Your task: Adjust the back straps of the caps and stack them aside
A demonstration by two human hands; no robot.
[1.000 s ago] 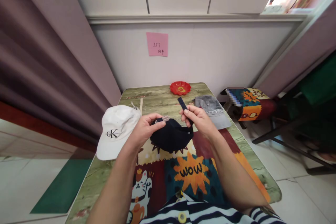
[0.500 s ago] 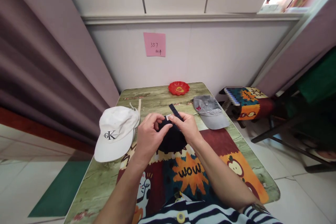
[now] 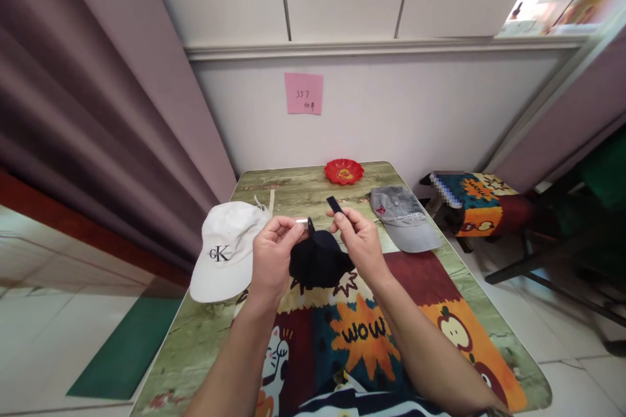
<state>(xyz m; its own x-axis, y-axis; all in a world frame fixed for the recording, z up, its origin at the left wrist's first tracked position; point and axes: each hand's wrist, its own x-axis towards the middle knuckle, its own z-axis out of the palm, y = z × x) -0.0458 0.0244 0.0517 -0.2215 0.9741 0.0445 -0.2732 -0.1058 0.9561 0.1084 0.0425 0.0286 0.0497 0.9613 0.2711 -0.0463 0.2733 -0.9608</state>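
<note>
A black cap (image 3: 319, 262) hangs between both hands above the table (image 3: 303, 190). My left hand (image 3: 272, 255) pinches the cap's silver metal buckle (image 3: 305, 225) at the back. My right hand (image 3: 359, 240) pinches the black strap (image 3: 335, 204), whose free end sticks up past the fingers. Strap end and buckle are a short way apart. A white cap (image 3: 225, 249) with black letters lies just left of my left hand. A grey cap (image 3: 403, 216) lies to the right of my right hand.
A colourful cartoon mat (image 3: 372, 332) covers the near part of the table. A red dish (image 3: 344, 171) sits at the far edge by the wall, under a pink note (image 3: 304, 93). A stool (image 3: 476, 199) with a matching cushion stands at the right. Purple curtain (image 3: 98, 111) hangs on the left.
Half a second ago the hands met at the buckle; now they have drawn a little apart, the strap end clear of the buckle. The view has shifted slightly.
</note>
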